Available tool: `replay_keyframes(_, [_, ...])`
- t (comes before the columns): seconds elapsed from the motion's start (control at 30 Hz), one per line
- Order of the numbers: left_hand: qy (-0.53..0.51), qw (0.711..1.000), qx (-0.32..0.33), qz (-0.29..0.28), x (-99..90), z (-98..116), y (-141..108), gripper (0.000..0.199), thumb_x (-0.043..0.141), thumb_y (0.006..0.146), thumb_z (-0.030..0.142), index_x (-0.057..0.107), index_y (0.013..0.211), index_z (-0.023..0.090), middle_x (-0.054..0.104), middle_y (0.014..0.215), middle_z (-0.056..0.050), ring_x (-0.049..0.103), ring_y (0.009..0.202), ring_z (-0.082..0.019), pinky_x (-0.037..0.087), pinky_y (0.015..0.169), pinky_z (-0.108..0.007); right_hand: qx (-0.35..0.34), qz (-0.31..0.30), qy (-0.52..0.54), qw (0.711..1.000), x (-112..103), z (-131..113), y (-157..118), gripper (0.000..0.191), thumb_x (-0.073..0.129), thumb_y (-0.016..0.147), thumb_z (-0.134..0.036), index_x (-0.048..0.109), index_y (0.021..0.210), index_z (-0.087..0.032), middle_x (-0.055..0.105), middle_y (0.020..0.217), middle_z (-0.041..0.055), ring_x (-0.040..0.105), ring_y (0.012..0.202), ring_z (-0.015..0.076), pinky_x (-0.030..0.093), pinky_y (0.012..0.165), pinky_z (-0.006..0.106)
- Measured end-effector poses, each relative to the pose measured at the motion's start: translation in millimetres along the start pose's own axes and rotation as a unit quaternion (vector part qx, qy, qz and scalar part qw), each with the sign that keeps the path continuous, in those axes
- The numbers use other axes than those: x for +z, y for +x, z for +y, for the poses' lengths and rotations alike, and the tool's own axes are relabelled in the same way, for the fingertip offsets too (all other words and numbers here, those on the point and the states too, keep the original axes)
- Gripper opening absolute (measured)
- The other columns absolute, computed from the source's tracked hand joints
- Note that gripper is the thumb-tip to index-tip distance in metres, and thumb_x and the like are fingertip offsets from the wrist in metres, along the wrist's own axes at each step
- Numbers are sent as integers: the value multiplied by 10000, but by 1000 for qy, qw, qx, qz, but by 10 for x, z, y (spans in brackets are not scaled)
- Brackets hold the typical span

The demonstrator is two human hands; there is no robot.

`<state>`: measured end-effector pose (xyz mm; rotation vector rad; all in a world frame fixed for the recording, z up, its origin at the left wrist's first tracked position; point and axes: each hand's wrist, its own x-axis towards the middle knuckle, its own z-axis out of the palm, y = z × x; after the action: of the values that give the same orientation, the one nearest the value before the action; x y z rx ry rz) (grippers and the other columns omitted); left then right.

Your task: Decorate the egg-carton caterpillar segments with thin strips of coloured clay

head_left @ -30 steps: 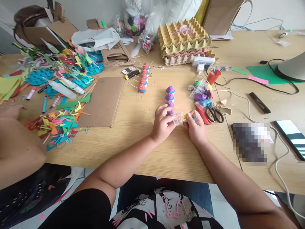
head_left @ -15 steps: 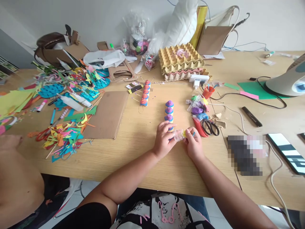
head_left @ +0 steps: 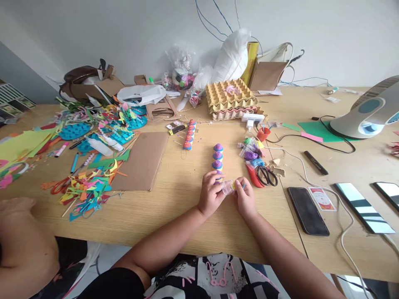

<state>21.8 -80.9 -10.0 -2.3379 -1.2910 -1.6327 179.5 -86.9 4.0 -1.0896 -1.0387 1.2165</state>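
Between my two hands is a small clear plastic bag (head_left: 227,187) with something yellow (head_left: 233,185) at its right end. My left hand (head_left: 209,198) is closed on the bag's left side. With thumb and fingertips, my right hand (head_left: 247,200) pinches the yellow end; a thin blue tip (head_left: 243,185) sticks out beside those fingers. Just beyond my left hand stands a row of purple-topped cups (head_left: 217,156) with blue and yellow below, its near end partly hidden by my fingers. A similar row with red tops (head_left: 188,136) lies farther left, with pins around it.
Black-handled scissors (head_left: 267,176) and bagged clay (head_left: 251,154) lie to the right, near an orange cup (head_left: 263,133). Farther right are phones (head_left: 308,211) and a white cable. Cardboard (head_left: 141,162) and paper scraps (head_left: 93,187) spread left. Another person's arm (head_left: 26,245) rests at the left edge.
The camera view has tilted up and shifted slightly right, so the scene sits lower and a little left. Both hands keep their hold on the plastic bag and its yellow end.
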Motion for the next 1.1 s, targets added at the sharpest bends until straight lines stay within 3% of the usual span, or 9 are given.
replay_keyframes(0.8, [-5, 1000, 6, 3, 4, -13, -39, 174, 709, 1026, 332, 810, 1154, 271, 735, 1189, -83, 613, 1246, -244, 553, 1107, -459, -36, -10, -8, 999, 27, 6, 35, 582, 751, 839, -749, 511, 711, -235, 404, 634, -49, 356, 602, 129, 316, 577, 290])
replay_keyframes(0.97, [-11, 999, -31, -12, -28, -73, 164, 237, 648, 1059, 396, 823, 1179, 290, 739, 1216, -86, 602, 1253, -248, 520, 1145, -464, -26, 1, 5, 1000, 154, -126, 213, 570, 743, 853, -720, 461, 715, -244, 382, 613, -61, 345, 581, 119, 298, 558, 280])
replay_keyframes(1.1, [-18, 999, -21, 19, 8, -190, 495, 281, 624, 1068, 445, 826, 1184, 288, 742, 1222, -85, 600, 1257, -241, 504, 1167, -450, -49, 0, 36, 998, 304, -277, 494, 534, 749, 870, -664, 448, 728, -246, 394, 609, -67, 324, 552, 103, 300, 548, 273])
